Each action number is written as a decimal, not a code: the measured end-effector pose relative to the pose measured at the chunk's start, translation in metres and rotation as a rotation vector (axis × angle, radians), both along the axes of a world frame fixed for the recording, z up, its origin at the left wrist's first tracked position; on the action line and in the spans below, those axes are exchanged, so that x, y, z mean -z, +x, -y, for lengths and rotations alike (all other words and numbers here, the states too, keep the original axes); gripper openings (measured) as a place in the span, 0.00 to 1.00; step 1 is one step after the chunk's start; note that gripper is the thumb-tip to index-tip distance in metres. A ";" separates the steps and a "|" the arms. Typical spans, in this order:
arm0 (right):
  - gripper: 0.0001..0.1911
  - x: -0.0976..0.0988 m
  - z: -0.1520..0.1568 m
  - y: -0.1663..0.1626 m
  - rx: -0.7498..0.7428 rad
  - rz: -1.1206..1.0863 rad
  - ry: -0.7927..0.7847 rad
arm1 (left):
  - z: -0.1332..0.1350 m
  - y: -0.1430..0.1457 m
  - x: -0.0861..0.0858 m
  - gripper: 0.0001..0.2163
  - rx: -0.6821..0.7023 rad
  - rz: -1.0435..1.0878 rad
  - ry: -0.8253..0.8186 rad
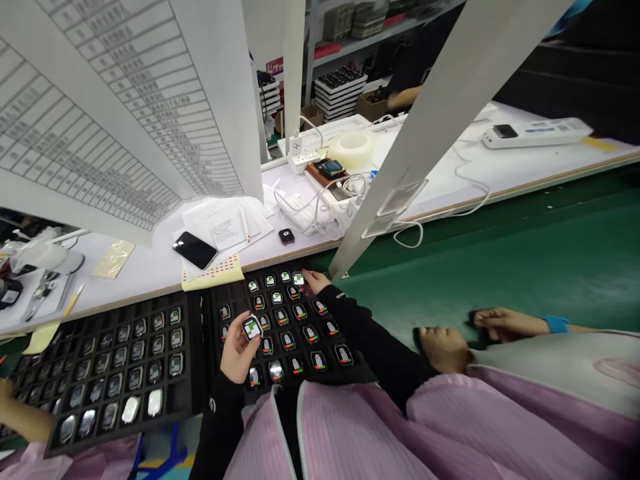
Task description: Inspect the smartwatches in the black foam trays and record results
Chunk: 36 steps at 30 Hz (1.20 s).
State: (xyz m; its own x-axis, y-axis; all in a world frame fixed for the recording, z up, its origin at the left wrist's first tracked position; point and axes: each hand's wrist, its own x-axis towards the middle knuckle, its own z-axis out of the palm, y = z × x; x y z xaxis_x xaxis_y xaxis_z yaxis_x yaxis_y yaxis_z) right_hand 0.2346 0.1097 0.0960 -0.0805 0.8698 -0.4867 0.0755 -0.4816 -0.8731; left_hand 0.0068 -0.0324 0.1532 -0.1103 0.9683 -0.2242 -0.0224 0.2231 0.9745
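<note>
My left hand (237,353) grips a smartwatch body (252,327) without a strap by its edges. Its lit screen, white and green, faces up. The hand is raised over the left part of a black tray (219,370) with square compartments. At the tray's far right corner, the thumb and fingers of my right hand (315,282) pinch another lit watch body (299,279). Whether that one is lifted or still sits in its compartment, I cannot tell. Rows of watch bodies fill much of this tray, many showing a grey figure with red and green marks, such as one watch (311,333).
Left of my tray, a second black tray (193,393) holds many watch bodies, a co-worker's arm (25,417) beside it. The white bench (155,267) bears a phone (195,250), papers, cables and tape (353,148). A slanted post (400,160) rises at right. Another person's hands (445,348) rest nearby.
</note>
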 end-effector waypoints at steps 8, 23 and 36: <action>0.20 -0.037 0.083 -0.014 -0.164 -0.607 -0.039 | 0.003 0.044 -0.047 0.23 0.116 0.012 0.109; 0.26 -0.105 0.152 -0.004 -0.094 -0.470 0.273 | 0.038 0.060 -0.077 0.18 0.166 0.034 0.194; 0.20 -0.117 0.175 -0.002 -0.061 -0.404 0.371 | 0.055 0.066 -0.089 0.17 0.180 -0.006 0.216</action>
State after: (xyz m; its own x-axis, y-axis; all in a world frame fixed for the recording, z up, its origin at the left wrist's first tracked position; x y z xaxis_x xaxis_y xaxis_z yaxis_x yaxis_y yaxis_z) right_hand 0.2328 -0.0657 0.2132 -0.2530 0.9650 -0.0684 -0.2830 -0.1414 -0.9486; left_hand 0.0725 -0.0873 0.2421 0.0674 0.9977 -0.0106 0.0044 0.0103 0.9999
